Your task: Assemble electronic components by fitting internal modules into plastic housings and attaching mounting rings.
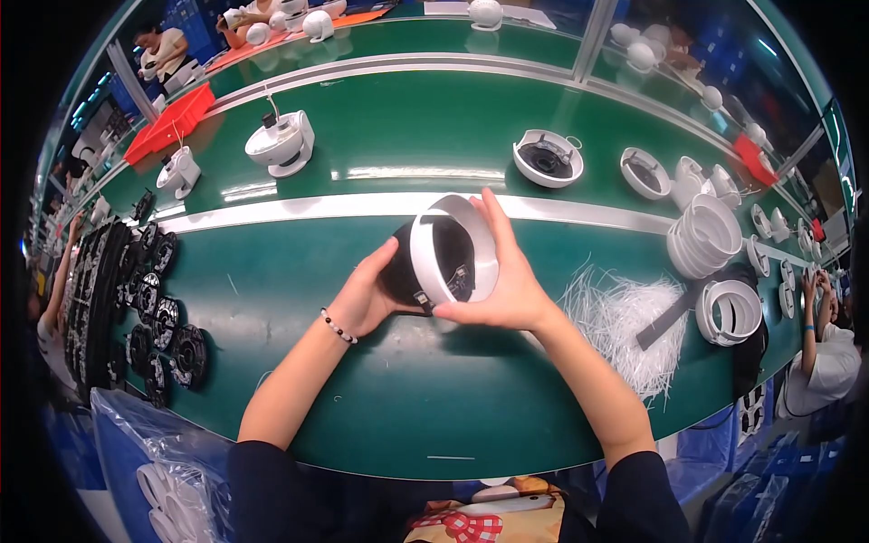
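Above the middle of the green table, my two hands hold a white ring-shaped housing [480,237] and a black round part [396,279] together. My right hand [514,285] wraps the ring's right side, thumb along its lower edge and fingers up behind it. On the other side, my left hand [364,297] grips the black part at its left edge. The ring is tilted, and black material with small fittings shows through its opening. How far the two parts are seated together I cannot tell.
Several black round parts [188,355] lie at the left. On the right are a heap of thin white strips [625,330], a grey bar [668,319] and stacked white rings [699,237]. A white assembly [279,143] and an open housing [549,159] stand beyond the metal strip. Other people work around.
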The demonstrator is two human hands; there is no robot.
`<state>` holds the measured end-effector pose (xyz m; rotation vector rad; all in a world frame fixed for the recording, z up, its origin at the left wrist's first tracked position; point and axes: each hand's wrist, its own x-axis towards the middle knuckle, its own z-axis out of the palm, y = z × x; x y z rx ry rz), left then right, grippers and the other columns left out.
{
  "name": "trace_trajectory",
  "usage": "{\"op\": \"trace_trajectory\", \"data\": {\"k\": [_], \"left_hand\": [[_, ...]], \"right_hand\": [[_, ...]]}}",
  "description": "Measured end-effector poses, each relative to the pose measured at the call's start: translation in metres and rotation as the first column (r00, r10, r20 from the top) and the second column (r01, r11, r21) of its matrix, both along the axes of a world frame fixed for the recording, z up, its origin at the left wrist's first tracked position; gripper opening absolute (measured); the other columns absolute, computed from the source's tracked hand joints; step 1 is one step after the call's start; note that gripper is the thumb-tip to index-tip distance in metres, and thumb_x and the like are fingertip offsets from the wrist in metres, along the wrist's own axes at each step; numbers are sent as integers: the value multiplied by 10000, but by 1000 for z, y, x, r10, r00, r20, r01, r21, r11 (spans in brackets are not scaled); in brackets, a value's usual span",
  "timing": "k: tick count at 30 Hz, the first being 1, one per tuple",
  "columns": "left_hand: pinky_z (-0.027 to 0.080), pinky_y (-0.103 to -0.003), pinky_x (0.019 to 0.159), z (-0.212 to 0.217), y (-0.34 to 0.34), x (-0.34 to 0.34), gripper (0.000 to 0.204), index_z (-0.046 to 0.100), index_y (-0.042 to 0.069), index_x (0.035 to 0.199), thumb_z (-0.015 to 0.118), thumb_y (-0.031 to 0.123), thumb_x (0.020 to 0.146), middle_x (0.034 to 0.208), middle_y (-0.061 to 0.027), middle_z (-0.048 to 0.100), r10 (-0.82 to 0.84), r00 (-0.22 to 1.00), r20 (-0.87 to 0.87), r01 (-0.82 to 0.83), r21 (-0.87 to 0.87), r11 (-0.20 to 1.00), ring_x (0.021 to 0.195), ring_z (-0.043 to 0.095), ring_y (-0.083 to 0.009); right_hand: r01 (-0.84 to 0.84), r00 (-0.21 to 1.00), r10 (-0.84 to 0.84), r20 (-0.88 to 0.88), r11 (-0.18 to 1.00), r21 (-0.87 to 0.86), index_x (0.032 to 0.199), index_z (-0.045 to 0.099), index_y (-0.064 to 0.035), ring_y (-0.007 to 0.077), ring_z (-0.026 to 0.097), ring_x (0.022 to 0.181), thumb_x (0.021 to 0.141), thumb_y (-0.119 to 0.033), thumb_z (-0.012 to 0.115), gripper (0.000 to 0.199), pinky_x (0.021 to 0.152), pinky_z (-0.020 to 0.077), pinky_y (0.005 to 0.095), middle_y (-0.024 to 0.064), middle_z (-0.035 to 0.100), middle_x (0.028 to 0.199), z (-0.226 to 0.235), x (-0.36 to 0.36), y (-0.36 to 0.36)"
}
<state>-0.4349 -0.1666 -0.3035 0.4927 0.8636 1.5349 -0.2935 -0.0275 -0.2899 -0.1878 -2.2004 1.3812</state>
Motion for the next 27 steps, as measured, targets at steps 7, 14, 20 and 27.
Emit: {"op": "trace_trajectory", "data": {"k": [7, 14, 20, 27], "left_hand": [[322, -531, 935, -12, 2, 14, 499, 372, -18, 1189, 373, 161, 724, 1192, -154, 449, 148, 934, 326, -171, 45, 984, 1108, 432, -318], [269, -580, 955, -14, 5, 23, 638, 280, 41, 1279, 464, 267, 711, 1279, -182, 348, 94, 978, 187, -123, 154, 980, 1185, 324, -374], [262, -646, 905, -17, 3, 13, 952, 198, 112, 1332, 384, 756, 656, 1339, -176, 248, -98, 921, 378, -13, 281, 960, 1215, 243, -421], [332, -486, 951, -15, 8, 9, 818, 268, 83, 1298, 323, 687, 749, 1264, -190, 366, 37, 954, 296, -98, 197, 976, 1143, 389, -362]], "right_hand": [[120, 964, -243, -107, 760, -639, 1293, 76, 64, 240, 342, 1159, 604, -176, 757, 998, 954, 302, 329, 188, 290, 1264, 2, 9, -10], [145, 989, -138, 55, 978, -153, 1302, 29, 66, 338, 273, 1199, 530, -310, 798, 1153, 976, 277, 369, 246, 210, 1285, -15, 8, -23], [38, 996, -31, 83, 996, -80, 1347, 24, -55, 257, 403, 1047, 491, -228, 821, 1182, 708, 517, 336, 176, 214, 1311, 5, 8, -39], [165, 982, -162, 96, 986, -22, 1288, 60, 98, 337, 338, 1125, 502, -379, 801, 1181, 935, 319, 381, 261, 305, 1185, 3, 1, -28]]}}
